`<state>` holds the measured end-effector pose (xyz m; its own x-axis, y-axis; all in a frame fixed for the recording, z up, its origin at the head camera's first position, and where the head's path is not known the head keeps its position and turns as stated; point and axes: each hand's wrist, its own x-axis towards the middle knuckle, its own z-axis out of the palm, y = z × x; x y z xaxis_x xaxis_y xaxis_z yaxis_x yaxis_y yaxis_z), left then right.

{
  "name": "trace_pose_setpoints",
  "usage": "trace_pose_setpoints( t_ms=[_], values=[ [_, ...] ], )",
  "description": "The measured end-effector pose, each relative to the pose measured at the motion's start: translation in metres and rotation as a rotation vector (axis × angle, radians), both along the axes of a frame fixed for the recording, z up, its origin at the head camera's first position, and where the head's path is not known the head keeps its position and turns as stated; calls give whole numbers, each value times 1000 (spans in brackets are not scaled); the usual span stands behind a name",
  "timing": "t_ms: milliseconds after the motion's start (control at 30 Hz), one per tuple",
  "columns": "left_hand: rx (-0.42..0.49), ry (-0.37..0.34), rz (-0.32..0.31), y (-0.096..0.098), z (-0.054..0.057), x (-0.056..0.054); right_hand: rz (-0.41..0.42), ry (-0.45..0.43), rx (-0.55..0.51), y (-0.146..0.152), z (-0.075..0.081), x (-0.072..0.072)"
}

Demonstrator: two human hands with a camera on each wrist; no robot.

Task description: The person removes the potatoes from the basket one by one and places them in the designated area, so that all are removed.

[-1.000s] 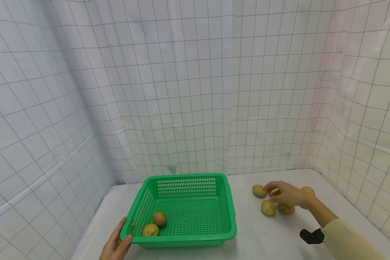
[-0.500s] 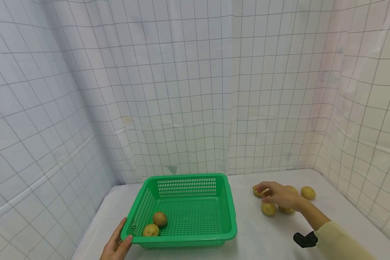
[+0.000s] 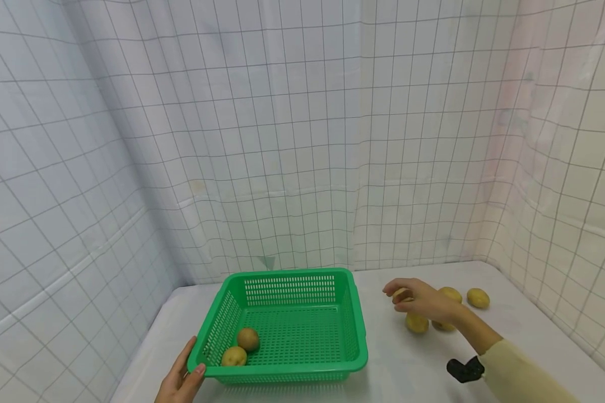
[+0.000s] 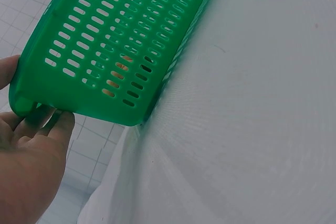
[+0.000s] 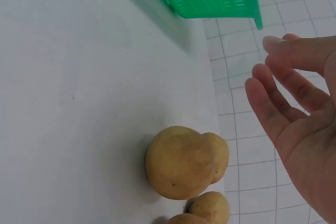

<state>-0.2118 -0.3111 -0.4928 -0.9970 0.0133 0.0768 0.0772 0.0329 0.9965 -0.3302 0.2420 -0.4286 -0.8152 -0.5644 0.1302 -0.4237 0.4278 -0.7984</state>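
A green plastic basket (image 3: 302, 369) with slotted walls stands on the white table. Inside it, at the near left, lie a yellowish potato (image 3: 234, 356) and a browner round item (image 3: 248, 340). My left hand (image 3: 178, 380) grips the basket's near left corner; in the left wrist view the rim passes between its thumb and fingers. To the right of the basket, my right hand (image 3: 420, 299) hovers over several potatoes (image 3: 417, 323), partly covering them. Its fingers (image 5: 262, 106) are loosely bent with nothing between them, level with a pale potato (image 5: 181, 163) below in the right wrist view.
One potato (image 3: 478, 298) lies apart at the far right of the group. A gridded white curtain (image 3: 292, 140) encloses the table (image 3: 393, 369) at the back and both sides. A black strap-like piece (image 3: 465, 369) hangs at the right sleeve.
My right hand has moved left over the potatoes, uncovering those at the right of the group. The left hand and the basket have stayed in place.
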Motion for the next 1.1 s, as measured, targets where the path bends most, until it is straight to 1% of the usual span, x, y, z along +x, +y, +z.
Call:
trace_pose_setpoints(
  t_ms=[133, 333, 500, 567, 733, 833, 1000, 1100],
  values=[
    [-6, -10, 2, -1, 0, 0, 7, 19, 24, -8, 6, -2],
    [-21, -37, 12, -2, 2, -1, 5, 18, 46, -22, 18, -7],
    [-21, -34, 5, -1, 2, -1, -2, 5, 64, -35, 24, -10],
    [-20, -30, 3, -1, 1, -1, 2, 14, 72, -40, 26, -11],
    [-18, -40, 8, -2, 1, -1, 30, 28, 79, -57, 35, -12],
    [-14, -45, 14, -1, 1, 0, 48, 12, 78, -66, 38, -13],
    [-11, -40, 10, -1, 2, 0, 84, -4, 79, -76, 38, -14],
    [-27, -42, 18, -1, 3, 1, 113, -5, 77, -83, 38, -15]
  ],
)
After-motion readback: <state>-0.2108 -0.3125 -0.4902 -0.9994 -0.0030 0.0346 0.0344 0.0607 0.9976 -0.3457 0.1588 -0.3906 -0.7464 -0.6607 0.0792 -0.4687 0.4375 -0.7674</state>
